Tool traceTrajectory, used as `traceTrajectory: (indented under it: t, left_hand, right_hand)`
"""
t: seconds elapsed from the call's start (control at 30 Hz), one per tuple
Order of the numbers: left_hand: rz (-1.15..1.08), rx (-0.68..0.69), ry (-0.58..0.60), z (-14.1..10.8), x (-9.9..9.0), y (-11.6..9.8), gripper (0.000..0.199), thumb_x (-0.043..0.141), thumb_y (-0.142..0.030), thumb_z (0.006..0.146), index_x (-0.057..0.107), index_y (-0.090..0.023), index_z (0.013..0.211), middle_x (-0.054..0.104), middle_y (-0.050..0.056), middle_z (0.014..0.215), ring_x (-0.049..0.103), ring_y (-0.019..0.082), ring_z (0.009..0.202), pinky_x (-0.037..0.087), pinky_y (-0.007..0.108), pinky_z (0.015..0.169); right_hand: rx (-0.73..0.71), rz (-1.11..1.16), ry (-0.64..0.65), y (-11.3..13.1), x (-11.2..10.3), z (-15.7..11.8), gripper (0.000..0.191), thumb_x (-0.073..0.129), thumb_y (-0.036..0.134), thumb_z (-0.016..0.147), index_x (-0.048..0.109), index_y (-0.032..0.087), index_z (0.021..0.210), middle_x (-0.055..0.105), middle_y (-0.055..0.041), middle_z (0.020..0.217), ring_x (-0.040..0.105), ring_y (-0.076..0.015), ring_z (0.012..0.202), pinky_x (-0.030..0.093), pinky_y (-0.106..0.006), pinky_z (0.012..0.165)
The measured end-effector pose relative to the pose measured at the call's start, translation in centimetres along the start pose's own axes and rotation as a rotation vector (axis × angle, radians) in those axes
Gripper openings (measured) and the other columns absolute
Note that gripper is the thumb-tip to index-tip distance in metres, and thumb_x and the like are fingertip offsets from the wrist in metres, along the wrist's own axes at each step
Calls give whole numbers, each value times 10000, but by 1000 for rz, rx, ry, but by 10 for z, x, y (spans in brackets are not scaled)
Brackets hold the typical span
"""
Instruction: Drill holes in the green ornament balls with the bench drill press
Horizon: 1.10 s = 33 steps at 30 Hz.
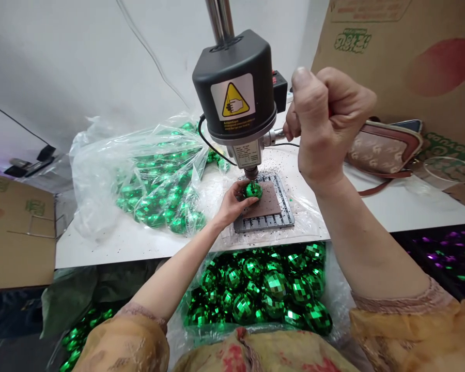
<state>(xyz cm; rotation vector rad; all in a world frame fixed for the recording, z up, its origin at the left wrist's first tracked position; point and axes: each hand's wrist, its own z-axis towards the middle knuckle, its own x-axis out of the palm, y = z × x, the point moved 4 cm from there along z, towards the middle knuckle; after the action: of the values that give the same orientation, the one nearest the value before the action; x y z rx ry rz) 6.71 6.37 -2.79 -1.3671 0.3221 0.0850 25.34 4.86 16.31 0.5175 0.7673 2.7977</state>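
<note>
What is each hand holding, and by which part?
The left hand grips a green mirrored ball by its lower side, beneath the drill. The right hand closes in a fist around the outer end of the drill's feed lever.

- A clear plastic bag of mirrored green baubles lies on the white tabletop.
- More green baubles fill a clear bag below the tabletop's front edge.
- A beige patterned handbag with a brown strap sits at the far right, beside a clear round plastic lid.
- Printed cardboard sheets stand at the right and left.
</note>
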Motion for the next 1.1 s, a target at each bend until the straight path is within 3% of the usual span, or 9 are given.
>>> traceTrajectory:
  t: [0.17, 0.53, 0.8, 1.1]
  left_hand:
    - [91, 76, -26, -8, 11, -4, 558, 886, -371, 698, 627, -189, 1158, 668, 112, 1187, 641, 274, 1114, 513, 440, 1010]
    - [-30, 103, -1, -13, 21, 5, 592, 840, -433, 759, 538, -199, 1210, 670, 112, 1225, 643, 269, 1172, 508, 463, 1042]
    - [-19, 90, 8, -14, 21, 8, 609, 841, -436, 761, 529, -203, 1230, 656, 113, 1243, 636, 273, 1184, 495, 461, 1057]
    - [8, 103, 3, -15, 20, 6, 594, 827, -442, 778, 538, -209, 1242, 668, 103, 1212, 632, 285, 1200, 496, 457, 1050]
  right_hand:
    - [4, -39, 8, 0, -1, 0, 581, 565, 525, 939, 232, 202, 589, 300, 41, 537, 293, -52, 433, 282, -266, 463]
    - [-1, -20, -22, -7, -5, -13, 603, 558, 568, 935, 215, 207, 595, 252, 38, 549, 336, -69, 483, 356, -282, 518]
    - [-145, 26, -103, -12, -12, -31, 602, 588, 472, 917, 220, 183, 538, 225, 32, 478, 251, -83, 425, 205, -343, 461]
    - [-192, 88, -106, -17, -16, -41, 610, 600, 398, 913, 179, 159, 541, 229, 39, 471, 250, -57, 429, 226, -291, 453]
